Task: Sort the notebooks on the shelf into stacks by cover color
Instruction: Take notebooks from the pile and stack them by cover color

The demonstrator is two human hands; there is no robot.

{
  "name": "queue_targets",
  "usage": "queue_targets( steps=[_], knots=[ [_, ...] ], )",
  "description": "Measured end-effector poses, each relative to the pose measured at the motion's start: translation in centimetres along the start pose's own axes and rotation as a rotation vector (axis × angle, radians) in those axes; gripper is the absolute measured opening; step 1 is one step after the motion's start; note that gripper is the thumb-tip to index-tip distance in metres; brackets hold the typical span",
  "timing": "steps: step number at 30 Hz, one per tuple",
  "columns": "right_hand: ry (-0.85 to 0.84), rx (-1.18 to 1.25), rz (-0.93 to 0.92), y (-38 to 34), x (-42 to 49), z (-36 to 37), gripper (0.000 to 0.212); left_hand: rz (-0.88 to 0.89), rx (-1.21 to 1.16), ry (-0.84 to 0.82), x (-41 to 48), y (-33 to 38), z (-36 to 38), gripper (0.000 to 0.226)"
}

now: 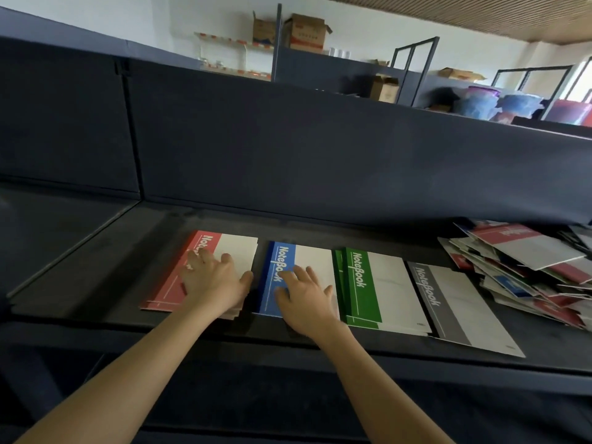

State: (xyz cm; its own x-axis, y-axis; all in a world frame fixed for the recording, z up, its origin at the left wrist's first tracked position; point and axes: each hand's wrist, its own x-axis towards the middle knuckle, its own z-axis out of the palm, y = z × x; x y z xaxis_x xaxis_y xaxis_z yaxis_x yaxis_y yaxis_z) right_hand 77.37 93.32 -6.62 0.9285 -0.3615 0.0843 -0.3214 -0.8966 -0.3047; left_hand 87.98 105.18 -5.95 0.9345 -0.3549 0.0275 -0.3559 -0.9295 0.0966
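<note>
Resting spread left hand [214, 277] on red stack [169, 283] | right hand [306, 296] spread on blue stack [272, 283]

A dark blue-grey partition [320, 149] crosses the view. Above it rises a white wall [144, 24]. Behind it stands a dark shelving unit [336, 72] bearing open cardboard boxes [306, 32]. Over its right end are a slatted ceiling [480, 14] and a bright window [581, 81].

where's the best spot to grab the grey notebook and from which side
Probably its near right corner, coming from the front. The grey notebook lies flat on the shelf, so only a free edge can be lifted. Its left side sits against the green stack, while the loose pile crowds its far right.
</note>
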Motion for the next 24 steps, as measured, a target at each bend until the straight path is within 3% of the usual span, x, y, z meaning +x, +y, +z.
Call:
queue_targets(
  steps=[13, 17, 24],
  knots=[
    [0.033, -0.026, 0.334, 14.0, -5.0, -6.5, 0.047, 0.557, -0.088, -0.077, -3.5, 18.7, 1.7, 0.047],
    [0.100, 0.022, 0.383, 18.6, -6.4, -8.5, 0.044, 0.636, -0.135, -0.091, -5.3, 24.5, 1.7, 0.040],
    [0.322, 0.002, 0.392, 27.0, -7.4, -13.5, 0.044, 0.725, -0.171, -0.110, -7.1, 34.5, 2.2, 0.050]
  ],
)
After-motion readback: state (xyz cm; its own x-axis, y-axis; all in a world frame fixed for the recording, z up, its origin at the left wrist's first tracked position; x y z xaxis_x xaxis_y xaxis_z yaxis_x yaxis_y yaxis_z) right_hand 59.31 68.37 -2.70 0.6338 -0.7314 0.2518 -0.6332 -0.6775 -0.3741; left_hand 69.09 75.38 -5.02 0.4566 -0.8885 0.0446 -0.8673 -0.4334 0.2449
